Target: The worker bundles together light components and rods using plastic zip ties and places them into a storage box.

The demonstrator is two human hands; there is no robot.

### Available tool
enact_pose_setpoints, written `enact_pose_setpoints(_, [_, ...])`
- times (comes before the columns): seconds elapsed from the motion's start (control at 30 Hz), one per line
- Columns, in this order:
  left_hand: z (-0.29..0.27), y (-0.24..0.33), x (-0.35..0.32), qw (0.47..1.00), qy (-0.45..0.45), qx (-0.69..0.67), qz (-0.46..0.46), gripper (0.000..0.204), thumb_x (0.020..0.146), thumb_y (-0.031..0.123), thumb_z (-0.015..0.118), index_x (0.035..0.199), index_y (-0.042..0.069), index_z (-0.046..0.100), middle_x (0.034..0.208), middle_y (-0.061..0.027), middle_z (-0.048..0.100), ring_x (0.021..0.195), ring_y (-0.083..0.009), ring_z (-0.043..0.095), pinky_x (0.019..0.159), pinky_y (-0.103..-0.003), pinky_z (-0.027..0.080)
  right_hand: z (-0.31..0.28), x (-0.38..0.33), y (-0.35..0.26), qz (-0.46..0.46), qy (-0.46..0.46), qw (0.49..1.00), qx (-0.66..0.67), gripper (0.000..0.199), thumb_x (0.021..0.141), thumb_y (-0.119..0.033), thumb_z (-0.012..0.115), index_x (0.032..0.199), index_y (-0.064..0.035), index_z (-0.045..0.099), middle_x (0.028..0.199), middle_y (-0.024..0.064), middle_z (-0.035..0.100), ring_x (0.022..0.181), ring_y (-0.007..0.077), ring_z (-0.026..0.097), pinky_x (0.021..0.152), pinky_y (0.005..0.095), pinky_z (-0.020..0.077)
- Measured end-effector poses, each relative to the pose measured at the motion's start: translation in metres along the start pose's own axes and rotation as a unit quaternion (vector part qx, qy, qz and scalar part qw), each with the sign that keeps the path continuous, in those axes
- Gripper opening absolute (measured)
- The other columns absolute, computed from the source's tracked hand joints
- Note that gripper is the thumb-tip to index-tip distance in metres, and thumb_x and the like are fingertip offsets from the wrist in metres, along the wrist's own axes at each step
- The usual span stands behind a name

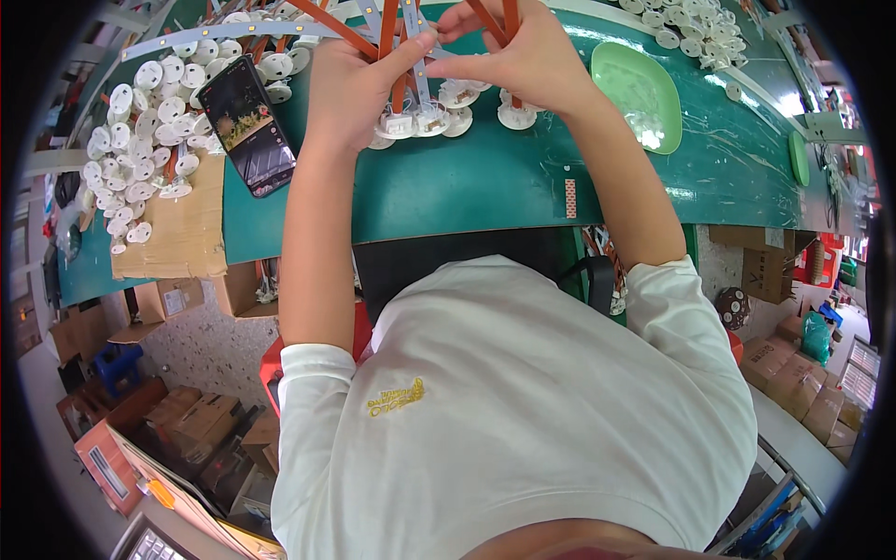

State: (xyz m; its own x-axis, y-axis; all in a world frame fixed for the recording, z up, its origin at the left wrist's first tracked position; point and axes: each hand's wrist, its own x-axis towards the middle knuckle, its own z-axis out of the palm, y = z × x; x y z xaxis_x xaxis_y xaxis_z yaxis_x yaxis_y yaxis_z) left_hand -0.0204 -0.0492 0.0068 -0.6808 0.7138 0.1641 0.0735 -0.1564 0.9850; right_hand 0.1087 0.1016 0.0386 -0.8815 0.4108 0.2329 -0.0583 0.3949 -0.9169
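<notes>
My left hand [359, 93] is closed around several LED strips, white with small yellow chips on one face and orange on the other. Its thumb presses on a white LED strip [418, 79]. At the lower ends of these strips are white round bases [431, 119], resting close together on the table. My right hand [527, 65] reaches in from the other side, thumb and fingertips at the same bunch. Orange strips [511, 17] pass through its grasp down to another white round base [516, 114]. Some fingers of both hands are hidden behind the strips.
Left on the green table [420, 191] lies a heap of white round bases [154, 121], partly on cardboard [187, 229]. A phone [247, 126] leans beside it. Right of my hands is a green tray [637, 79] with small clear pieces. More white discs [695, 33] lie far right.
</notes>
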Motion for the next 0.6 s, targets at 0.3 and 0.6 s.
enact_pose_setpoints(0.3, [0.002,-0.002,0.001,0.999,0.010,-0.043,-0.028,0.031,0.086,0.016,0.080,0.105,-0.007,0.071,0.090,-0.0087,0.072,0.074,-0.0099,0.066,0.064,-0.025,0.052,0.005,0.000,-0.012,0.066,0.012,0.996,-0.057,0.036,0.070,-0.022,0.086,0.092,0.0005,0.070,0.078,0.0065,0.069,0.072,0.0150,0.066,0.069,0.0294,0.0531])
enact_pose_setpoints(0.6, [-0.001,-0.003,0.003,0.999,0.002,-0.034,-0.038,0.029,0.087,0.017,0.080,0.103,-0.006,0.071,0.086,-0.0071,0.070,0.071,-0.0093,0.063,0.062,-0.025,0.050,0.003,0.000,-0.014,0.063,0.018,0.996,-0.055,0.034,0.070,-0.022,0.086,0.090,0.0008,0.070,0.078,0.0075,0.069,0.071,0.0158,0.066,0.068,0.0293,0.0532])
